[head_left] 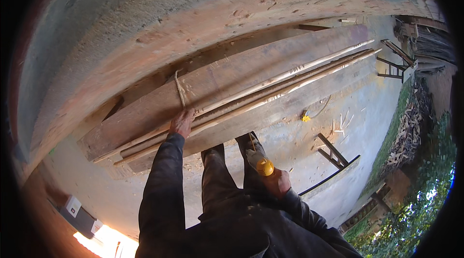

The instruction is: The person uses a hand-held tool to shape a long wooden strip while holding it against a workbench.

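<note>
My right hand is closed around the rear of a yellow power drill, held low by my right leg. A thin bit sticks out of its front, towards the workbench. Over the long wooden strips on the bench, my left hand is closed on the far strip, its fingertips partly hidden. The near strip runs alongside, with a dark gap between the two. Just beyond my left hand, a thin pale cord or stick lies across the bench boards.
The bench top is a long, wide plank near a rough wall. Right of my legs are a yellow corded item, scattered wood offcuts and a dark-legged stand. Another small stand is by the bench's far end.
</note>
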Demonstrator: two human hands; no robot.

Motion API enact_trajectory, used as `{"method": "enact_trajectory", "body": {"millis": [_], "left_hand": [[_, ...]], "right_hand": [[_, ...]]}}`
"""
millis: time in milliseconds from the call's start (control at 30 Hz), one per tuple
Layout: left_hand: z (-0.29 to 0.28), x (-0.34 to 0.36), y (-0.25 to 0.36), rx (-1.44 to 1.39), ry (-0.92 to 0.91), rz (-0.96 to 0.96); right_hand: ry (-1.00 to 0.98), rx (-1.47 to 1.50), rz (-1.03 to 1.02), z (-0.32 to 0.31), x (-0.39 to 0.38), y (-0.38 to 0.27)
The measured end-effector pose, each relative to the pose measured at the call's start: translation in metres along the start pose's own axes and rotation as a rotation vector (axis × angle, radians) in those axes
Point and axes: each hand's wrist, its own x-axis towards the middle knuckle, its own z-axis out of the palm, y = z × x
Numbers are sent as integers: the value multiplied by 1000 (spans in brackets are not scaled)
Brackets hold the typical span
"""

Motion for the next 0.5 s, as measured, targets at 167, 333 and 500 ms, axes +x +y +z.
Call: {"method": "enact_trajectory", "body": {"millis": [167,333,500], "left_hand": [[-4,-3,25,-43,89,79],[-13,-9,60,32,151,100],[-8,-44,82,141,183,105]], "right_hand": [[-15,26,6,-1,-5,-2],[-2,89,-8,0,-10,-6],[-159,16,128,-3,-17,-10]]}}
